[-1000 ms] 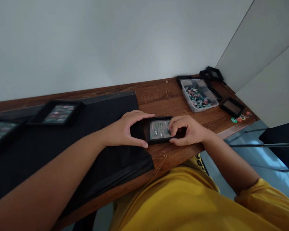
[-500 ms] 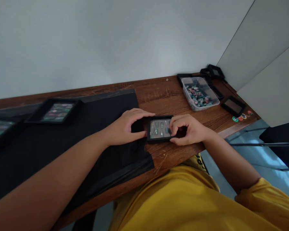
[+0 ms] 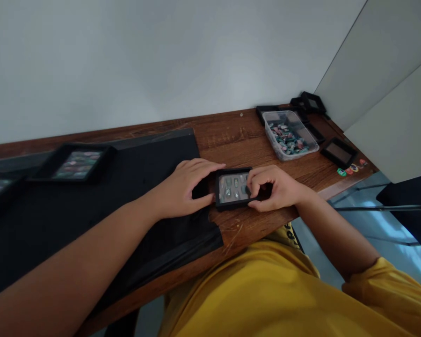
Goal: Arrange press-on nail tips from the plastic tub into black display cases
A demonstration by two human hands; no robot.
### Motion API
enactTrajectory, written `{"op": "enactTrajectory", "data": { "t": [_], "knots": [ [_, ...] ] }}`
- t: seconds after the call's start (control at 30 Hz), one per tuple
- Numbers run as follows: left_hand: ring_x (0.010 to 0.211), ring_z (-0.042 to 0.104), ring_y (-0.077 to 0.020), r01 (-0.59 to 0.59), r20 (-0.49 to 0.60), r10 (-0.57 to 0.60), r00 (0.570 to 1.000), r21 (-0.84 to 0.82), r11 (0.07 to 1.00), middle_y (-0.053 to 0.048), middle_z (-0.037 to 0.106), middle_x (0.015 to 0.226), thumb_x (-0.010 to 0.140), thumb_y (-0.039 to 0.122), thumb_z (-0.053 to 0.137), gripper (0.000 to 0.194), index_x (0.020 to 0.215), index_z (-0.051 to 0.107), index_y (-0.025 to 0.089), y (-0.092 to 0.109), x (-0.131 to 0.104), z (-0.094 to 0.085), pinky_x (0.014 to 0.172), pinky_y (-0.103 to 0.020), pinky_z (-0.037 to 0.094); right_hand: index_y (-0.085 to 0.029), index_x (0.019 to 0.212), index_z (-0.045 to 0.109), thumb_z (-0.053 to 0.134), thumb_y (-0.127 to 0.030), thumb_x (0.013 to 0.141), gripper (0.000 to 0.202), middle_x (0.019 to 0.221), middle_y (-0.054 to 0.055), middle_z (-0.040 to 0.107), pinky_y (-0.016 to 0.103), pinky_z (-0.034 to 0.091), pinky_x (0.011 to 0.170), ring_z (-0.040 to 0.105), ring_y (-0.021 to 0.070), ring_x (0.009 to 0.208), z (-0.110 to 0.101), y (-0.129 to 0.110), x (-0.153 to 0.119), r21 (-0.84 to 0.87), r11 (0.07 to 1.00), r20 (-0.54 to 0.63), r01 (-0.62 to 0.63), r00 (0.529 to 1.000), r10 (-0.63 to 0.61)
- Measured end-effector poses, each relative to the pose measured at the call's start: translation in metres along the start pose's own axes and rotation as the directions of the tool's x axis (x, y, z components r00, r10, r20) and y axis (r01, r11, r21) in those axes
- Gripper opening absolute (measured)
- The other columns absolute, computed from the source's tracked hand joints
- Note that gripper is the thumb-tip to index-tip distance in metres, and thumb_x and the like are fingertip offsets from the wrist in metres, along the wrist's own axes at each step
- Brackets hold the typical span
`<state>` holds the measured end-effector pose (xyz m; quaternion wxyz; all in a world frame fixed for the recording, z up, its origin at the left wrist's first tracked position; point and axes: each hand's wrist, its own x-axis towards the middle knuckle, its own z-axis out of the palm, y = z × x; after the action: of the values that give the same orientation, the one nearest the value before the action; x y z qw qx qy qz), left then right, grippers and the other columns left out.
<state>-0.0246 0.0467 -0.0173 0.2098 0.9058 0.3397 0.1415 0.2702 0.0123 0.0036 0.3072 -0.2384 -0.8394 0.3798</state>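
A small black shallow box [image 3: 233,202] lies on the wooden table, at the edge of a black mat. Inside it, several greenish, shiny oval pieces [image 3: 228,192] sit in rows on a pale base. My left hand [image 3: 189,187] holds the box's left end, with fingers at the far corner and thumb at the near side. Over the right end, my right hand [image 3: 272,187] has its fingers curled together into the box and its thumb by the near rim. Whatever is at those fingertips is hidden.
A clear plastic tub [image 3: 279,152] of colourful pieces stands at the right rear. Black boxes surround it, one [image 3: 338,152] near small round stickers [image 3: 352,167]. Another filled black box [image 3: 75,164] rests on the black mat [image 3: 150,157]. A white wall [image 3: 126,65] rises behind.
My hands and the small box keep nearly the same positions. The whole view has shifted slightly, with the boxes on the mat appearing a little further left.
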Motion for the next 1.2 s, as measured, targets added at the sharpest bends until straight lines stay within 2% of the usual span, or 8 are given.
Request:
{"op": "enactTrajectory", "data": {
  "t": [0.47, 0.77, 0.9, 1.0, 1.1, 1.2],
  "knots": [
    [0.142, 0.053, -0.0361, 0.013, -0.013, -0.013, 1.000, 0.015, 1.000, -0.011, 0.063, 0.152, 0.094, 0.057, 0.055, 0.066, 0.153, 0.053, 0.026, 0.002, 0.000, 0.003, 0.121, -0.052, 0.037, -0.019, 0.070, 0.063, 0.080, -0.027, 0.083, 0.023, 0.078, 0.001, 0.067, 0.025, 0.049, 0.069, 0.061, 0.0118, 0.069, 0.000, 0.000, 0.000, -0.006, 1.000, -0.001, 0.001, 1.000, -0.001],
    [0.146, 0.050, -0.0348, -0.041, -0.032, 0.037, 0.999, -0.122, 0.992, -0.008, 0.058, 0.158, 0.100, 0.055, 0.052, 0.063, 0.158, 0.048, 0.031, -0.016, -0.007, 0.004, 0.125, -0.055, 0.033, -0.018, 0.070, 0.064, 0.080, -0.024, 0.084, 0.022, 0.078, 0.001, 0.067, 0.025, 0.048, 0.069, 0.062, 0.0122, 0.069, 0.001, 0.002, -0.001, -0.027, 0.999, -0.005, 0.045, 0.999, -0.045],
    [0.151, 0.045, -0.0375, -0.061, -0.038, 0.056, 0.998, -0.165, 0.984, -0.008, 0.050, 0.165, 0.098, 0.061, 0.055, 0.074, 0.165, 0.036, 0.035, -0.015, -0.011, 0.009, 0.127, -0.057, 0.032, -0.018, 0.072, 0.064, 0.081, -0.021, 0.085, 0.022, 0.077, 0.001, 0.066, 0.024, 0.048, 0.069, 0.062, 0.0114, 0.069, 0.002, 0.003, 0.000, 0.007, 0.996, -0.112, 0.086, 0.990, -0.084],
    [0.154, 0.042, -0.0393, -0.054, -0.055, 0.045, 0.997, -0.163, 0.985, -0.011, 0.043, 0.171, 0.094, 0.068, 0.059, 0.090, 0.169, 0.024, 0.032, -0.006, -0.011, 0.012, 0.128, -0.058, 0.032, -0.019, 0.074, 0.062, 0.081, -0.021, 0.086, 0.022, 0.075, 0.000, 0.064, 0.025, 0.048, 0.069, 0.059, 0.0113, 0.070, 0.002, 0.002, 0.001, 0.024, 0.996, -0.189, 0.089, 0.978, -0.083],
    [0.156, 0.040, -0.0407, 0.016, -0.062, -0.024, 0.998, -0.126, 0.992, -0.015, 0.039, 0.172, 0.090, 0.073, 0.062, 0.104, 0.171, 0.016, 0.027, 0.005, -0.008, 0.013, 0.129, -0.060, 0.030, -0.019, 0.075, 0.062, 0.082, -0.023, 0.086, 0.023, 0.076, -0.001, 0.064, 0.025, 0.047, 0.069, 0.058, 0.0109, 0.069, 0.002, 0.002, 0.002, 0.027, 0.998, -0.215, 0.060, 0.975, -0.053],
    [0.156, 0.039, -0.0427, 0.132, -0.062, -0.136, 0.989, -0.063, 0.989, -0.018, 0.042, 0.171, 0.088, 0.076, 0.062, 0.110, 0.171, 0.013, 0.022, 0.015, -0.002, 0.014, 0.128, -0.064, 0.029, -0.019, 0.075, 0.062, 0.082, -0.023, 0.086, 0.022, 0.077, 0.000, 0.065, 0.025, 0.048, 0.068, 0.058, 0.0111, 0.069, 0.002, 0.002, 0.002, 0.023, 0.999, -0.218, 0.041, 0.975, -0.035]
  ]
}}
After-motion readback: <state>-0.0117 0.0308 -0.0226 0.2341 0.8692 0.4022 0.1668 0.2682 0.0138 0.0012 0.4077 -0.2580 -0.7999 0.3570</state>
